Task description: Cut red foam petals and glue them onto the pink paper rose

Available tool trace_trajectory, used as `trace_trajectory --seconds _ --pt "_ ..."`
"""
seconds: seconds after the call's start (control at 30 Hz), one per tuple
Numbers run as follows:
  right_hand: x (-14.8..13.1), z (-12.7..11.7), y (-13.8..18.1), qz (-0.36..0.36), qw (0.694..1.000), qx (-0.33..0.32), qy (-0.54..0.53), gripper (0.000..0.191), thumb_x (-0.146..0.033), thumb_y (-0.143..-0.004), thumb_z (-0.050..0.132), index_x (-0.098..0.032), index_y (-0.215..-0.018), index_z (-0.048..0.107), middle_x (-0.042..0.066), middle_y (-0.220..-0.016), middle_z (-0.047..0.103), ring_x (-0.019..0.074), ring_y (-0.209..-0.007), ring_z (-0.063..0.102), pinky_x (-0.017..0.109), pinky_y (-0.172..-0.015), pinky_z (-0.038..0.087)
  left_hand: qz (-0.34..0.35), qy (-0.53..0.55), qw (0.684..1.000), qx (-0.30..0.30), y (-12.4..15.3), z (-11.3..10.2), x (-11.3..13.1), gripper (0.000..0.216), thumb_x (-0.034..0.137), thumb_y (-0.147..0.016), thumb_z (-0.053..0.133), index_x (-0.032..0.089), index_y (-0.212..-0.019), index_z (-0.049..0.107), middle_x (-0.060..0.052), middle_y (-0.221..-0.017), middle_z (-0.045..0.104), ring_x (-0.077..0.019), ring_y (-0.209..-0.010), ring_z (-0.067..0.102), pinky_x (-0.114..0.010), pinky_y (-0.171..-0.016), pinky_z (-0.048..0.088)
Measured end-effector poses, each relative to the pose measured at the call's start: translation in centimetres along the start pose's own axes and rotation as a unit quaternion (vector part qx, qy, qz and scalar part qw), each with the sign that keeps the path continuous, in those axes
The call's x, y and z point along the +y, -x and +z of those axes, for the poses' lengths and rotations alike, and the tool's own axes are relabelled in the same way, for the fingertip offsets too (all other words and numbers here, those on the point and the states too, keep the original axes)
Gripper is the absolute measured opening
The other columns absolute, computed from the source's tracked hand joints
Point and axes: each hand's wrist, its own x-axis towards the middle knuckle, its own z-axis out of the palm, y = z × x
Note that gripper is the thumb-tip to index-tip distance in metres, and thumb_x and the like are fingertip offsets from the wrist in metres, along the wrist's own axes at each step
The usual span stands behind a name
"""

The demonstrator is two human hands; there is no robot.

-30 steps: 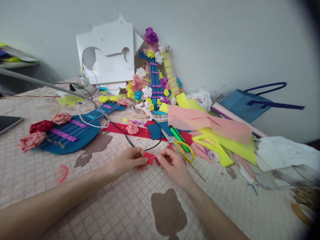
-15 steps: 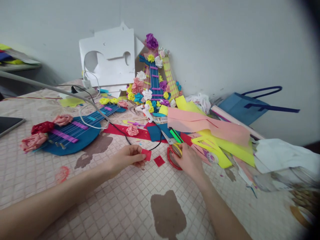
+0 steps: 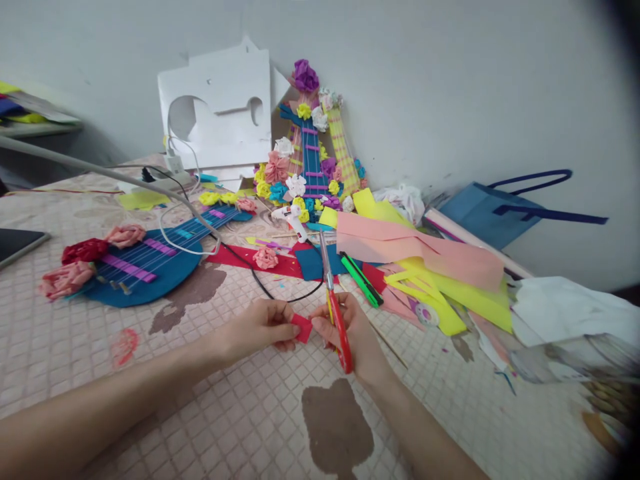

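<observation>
My left hand (image 3: 253,328): fingers closed in a pinch on a small red paper square (image 3: 302,328), held low over the table (image 3: 240,427), about midway between its near and far edges.
My right hand (image 3: 353,333): closed around the red handles of the scissors (image 3: 334,310), fingertips just beside the square's right edge; the blades point away from me toward the far edge.
Beyond the blades: black cable (image 3: 260,283), green marker (image 3: 361,279), long red strip (image 3: 245,257).
Toward the right edge: pink sheet (image 3: 420,248) lying over yellow paper (image 3: 465,297); tape roll (image 3: 425,312); blue bag (image 3: 487,208).
Toward the left edge: blue felt guitar (image 3: 150,267) lying flat, paper roses at its body.
Far edge, against the wall: glue gun (image 3: 293,216), flower-covered guitars (image 3: 310,157) leaning upright, white cardboard (image 3: 220,123).
</observation>
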Motion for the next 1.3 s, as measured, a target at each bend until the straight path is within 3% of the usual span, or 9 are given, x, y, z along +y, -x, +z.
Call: trace_trajectory --seconds 0.17,0.33,0.47,0.6,0.9,1.1,1.3 --pt "0.7 0.5 -0.1 -0.014 1.0 0.019 -0.007 0.042 -0.031 -0.064 0.075 -0.023 -0.085 0.04 -0.009 -0.062 0.054 0.0059 -0.042 0.042 0.018 -0.039 0.034 0.01 0.007 1.0 -0.014 0.0 0.4 -0.3 0.029 0.039 -0.072 0.07 0.013 -0.076 0.059 -0.002 -0.072 0.066 -0.0109 -0.059 0.058 -0.024 -0.058 0.045" --pt "0.4 0.5 0.3 -0.033 0.998 0.013 -0.059 0.035 -0.036 -0.07 0.073 -0.021 -0.085 0.045 -0.007 -0.062 0.055 0.0061 -0.042 0.045 0.018 -0.039 0.035 0.023 0.055 0.998 0.026 0.0 0.1 0.0 0.027 0.037 -0.074 0.07 0.013 -0.073 0.059 -0.003 -0.07 0.067 -0.0114 -0.062 0.06 -0.024 -0.062 0.047" --pt "0.4 0.4 0.9 -0.038 0.993 -0.057 -0.099 0.027 -0.043 -0.083 0.06 -0.018 -0.079 0.051 -0.006 -0.051 0.048 0.0061 -0.04 0.042 0.019 -0.039 0.03 0.062 0.119 0.988 0.079 0.0 -0.8 0.9 0.024 0.034 -0.074 0.072 0.014 -0.075 0.059 -0.002 -0.072 0.069 -0.0135 -0.068 0.064 -0.027 -0.069 0.052" --pt "0.5 0.6 1.4 0.001 0.987 -0.119 -0.111 0.031 -0.047 -0.081 0.062 -0.018 -0.084 0.051 -0.005 -0.062 0.051 0.0034 -0.038 0.036 0.019 -0.037 0.023 0.092 0.172 0.973 0.122 0.3 -1.6 1.9 0.022 0.029 -0.073 0.073 0.014 -0.07 0.056 -0.004 -0.073 0.071 -0.0147 -0.07 0.067 -0.028 -0.072 0.054" --pt "0.5 1.2 2.0 0.004 0.993 -0.119 0.013 0.049 -0.056 -0.061 0.074 -0.022 -0.087 0.05 -0.005 -0.069 0.048 0.0065 -0.05 0.039 0.02 -0.045 0.036 0.15 0.251 0.946 0.138 0.7 -2.3 3.0 0.021 0.023 -0.074 0.073 0.015 -0.07 0.053 -0.003 -0.078 0.072 -0.0195 -0.076 0.071 -0.03 -0.074 0.056" --pt "2.6 0.8 1.3 0.024 0.993 -0.099 0.065 0.064 -0.082 -0.063 0.049 -0.022 -0.087 0.049 -0.005 -0.059 0.042 0.0078 -0.044 0.036 0.019 -0.036 0.033 0.138 0.279 0.94 0.141 0.9 -2.2 2.9 0.022 0.021 -0.072 0.074 0.016 -0.071 0.052 -0.002 -0.074 0.071 -0.0209 -0.075 0.072 -0.032 -0.074 0.057" --pt "0.0 1.1 2.5 0.013 0.979 -0.14 0.147 0.053 -0.072 -0.075 0.046 -0.021 -0.09 0.043 -0.004 -0.068 0.043 0.0091 -0.051 0.041 0.021 -0.043 0.04 0.135 0.288 0.939 0.129 0.8 -1.8 2.7 0.021 0.022 -0.072 0.075 0.015 -0.069 0.055 -0.001 -0.076 0.071 -0.0188 -0.075 0.071 -0.028 -0.073 0.057"
